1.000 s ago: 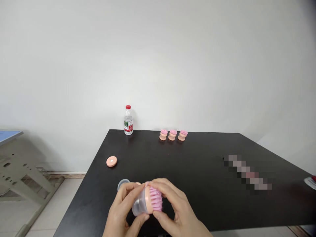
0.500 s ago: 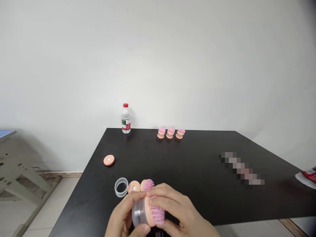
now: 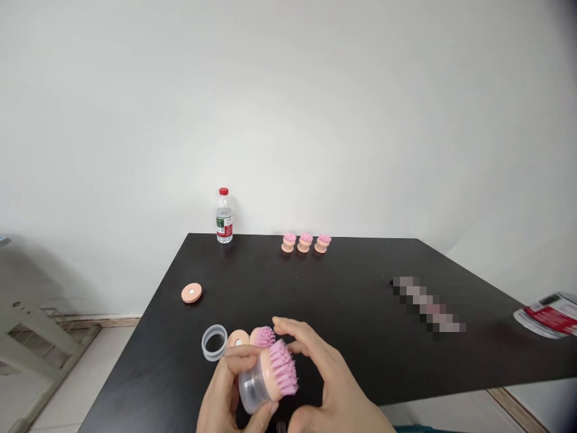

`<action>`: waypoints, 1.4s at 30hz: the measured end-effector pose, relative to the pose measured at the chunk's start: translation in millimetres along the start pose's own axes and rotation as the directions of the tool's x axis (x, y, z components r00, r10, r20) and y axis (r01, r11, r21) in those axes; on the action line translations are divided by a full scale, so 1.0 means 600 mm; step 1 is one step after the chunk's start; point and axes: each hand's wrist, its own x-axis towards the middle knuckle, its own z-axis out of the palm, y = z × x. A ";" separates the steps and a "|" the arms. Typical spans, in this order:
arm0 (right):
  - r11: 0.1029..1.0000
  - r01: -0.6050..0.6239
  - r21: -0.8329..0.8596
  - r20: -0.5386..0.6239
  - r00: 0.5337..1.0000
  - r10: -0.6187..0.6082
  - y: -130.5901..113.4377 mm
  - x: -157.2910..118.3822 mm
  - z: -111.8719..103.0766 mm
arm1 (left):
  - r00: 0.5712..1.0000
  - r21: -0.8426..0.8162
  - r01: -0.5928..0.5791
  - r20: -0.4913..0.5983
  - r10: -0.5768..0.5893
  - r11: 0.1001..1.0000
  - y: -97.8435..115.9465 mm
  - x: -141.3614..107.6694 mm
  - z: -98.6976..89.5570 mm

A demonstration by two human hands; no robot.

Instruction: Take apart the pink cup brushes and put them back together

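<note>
A small round scrub brush [image 3: 271, 371] with pink bristles, a peach collar and a clear cup-like body lies tilted in my left hand [image 3: 229, 391], bristles toward the right. My left thumb and fingers grip its clear body. My right hand [image 3: 327, 382] is just right of the bristles, fingers apart and curved, holding nothing. Behind the held brush lie a second pink-bristled brush head [image 3: 262, 337], a peach disc [image 3: 238, 338] with a white centre, and a clear plastic ring [image 3: 214, 343].
Another peach disc [image 3: 192, 293] lies on the black table [image 3: 252, 276] at left. A water bottle [image 3: 224, 216] stands at the back, left of three pink brushes [image 3: 305, 243]. A pixelated strip [image 3: 428, 304] and printed papers [image 3: 547, 314] are at right.
My right hand has let go of the bristle end and moved slightly right, its fingers spreading. The brush stays in my left hand, tilted a little more upward. The view has shifted slightly right.
</note>
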 end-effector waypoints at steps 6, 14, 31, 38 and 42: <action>0.997 0.004 -0.081 0.014 1.000 -0.003 0.000 -0.002 0.008 | 0.997 0.000 -0.077 -0.014 0.077 0.997 -0.010 -0.007 0.007; 0.993 -0.075 -0.088 0.076 0.994 0.082 -0.017 0.005 0.007 | 0.984 0.076 -0.094 -0.144 0.104 0.993 -0.014 -0.007 0.011; 0.996 0.083 -0.041 0.087 0.993 -0.079 0.000 0.147 0.032 | 0.910 0.042 0.196 -0.380 -0.166 0.980 0.013 0.054 -0.071; 0.814 0.419 -0.402 0.492 0.848 -0.194 0.008 0.322 0.140 | 0.795 -0.291 0.373 -0.389 -0.465 0.881 -0.003 0.047 -0.110; 0.749 0.466 -0.472 0.600 0.792 -0.115 0.021 0.382 0.204 | 0.780 -0.273 0.401 -0.400 -0.482 0.875 -0.001 0.041 -0.117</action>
